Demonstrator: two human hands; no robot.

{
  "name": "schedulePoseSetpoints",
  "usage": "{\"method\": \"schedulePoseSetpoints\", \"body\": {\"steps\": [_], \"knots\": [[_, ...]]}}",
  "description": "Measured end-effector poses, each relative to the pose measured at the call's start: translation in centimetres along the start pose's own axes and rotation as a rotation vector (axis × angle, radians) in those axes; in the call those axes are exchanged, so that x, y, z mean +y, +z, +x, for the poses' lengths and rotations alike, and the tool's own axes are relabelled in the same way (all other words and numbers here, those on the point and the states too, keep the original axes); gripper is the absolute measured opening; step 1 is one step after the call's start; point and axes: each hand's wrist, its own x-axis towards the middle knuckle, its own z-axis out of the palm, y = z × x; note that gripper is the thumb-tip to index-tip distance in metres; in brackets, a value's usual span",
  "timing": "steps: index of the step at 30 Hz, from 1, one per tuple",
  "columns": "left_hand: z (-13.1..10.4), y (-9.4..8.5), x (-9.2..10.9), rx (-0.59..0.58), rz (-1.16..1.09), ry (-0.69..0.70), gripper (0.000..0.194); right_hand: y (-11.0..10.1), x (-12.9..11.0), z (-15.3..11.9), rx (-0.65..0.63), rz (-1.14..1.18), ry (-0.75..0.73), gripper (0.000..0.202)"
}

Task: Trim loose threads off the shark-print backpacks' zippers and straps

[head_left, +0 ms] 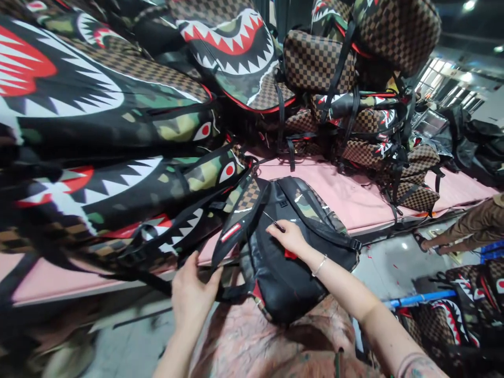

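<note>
A black-backed backpack with checkered and camouflage trim lies back side up, partly on the pink table edge and against my body. My right hand is closed over its back panel, around a slim pointed tool with a dark handle; its exact kind is unclear. Something small and red shows under that hand. My left hand is beside the backpack's left shoulder strap, thumb and fingers apart. Whether its fingertips touch the strap's lower end is hard to see.
Shark-mouth backpacks are piled high at the left and behind. More checkered bags are stacked at the back right on the pink table. A person's legs stand at the right, near more bags and a blue bar.
</note>
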Motion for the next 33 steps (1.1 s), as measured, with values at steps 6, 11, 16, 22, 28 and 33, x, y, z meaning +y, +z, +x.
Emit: {"method": "schedulePoseSetpoints", "body": {"steps": [6, 11, 16, 22, 28, 33], "knots": [[1.0, 1.6, 0.6, -0.083, 0.165, 0.451, 0.021, -2.0, 3.5, -2.4, -0.003, -0.271, 0.104, 0.026], [1.9, 3.1, 2.4, -0.169, 0.293, 0.538, 0.027, -1.7, 4.0, -3.0, 0.005, -0.396, 0.028, 0.020], [2.2, 4.7, 4.2, -0.144, 0.355, 0.472, 0.026, -1.0, 3.0, -2.4, -0.012, -0.774, -0.208, 0.016], [2.3, 5.7, 4.3, -0.192, 0.371, 0.387, 0.016, -0.6, 2.0, -1.7, -0.082, -0.973, -0.349, 0.013], [1.5, 6.2, 3.9, -0.125, 0.389, 0.355, 0.025, -0.2, 1.3, -1.2, -0.148, -1.010, -0.450, 0.013], [1.5, 6.6, 4.3, -0.115, 0.381, 0.310, 0.026, 0.2, 0.9, -0.7, -0.185, -1.006, -0.440, 0.012]]}}
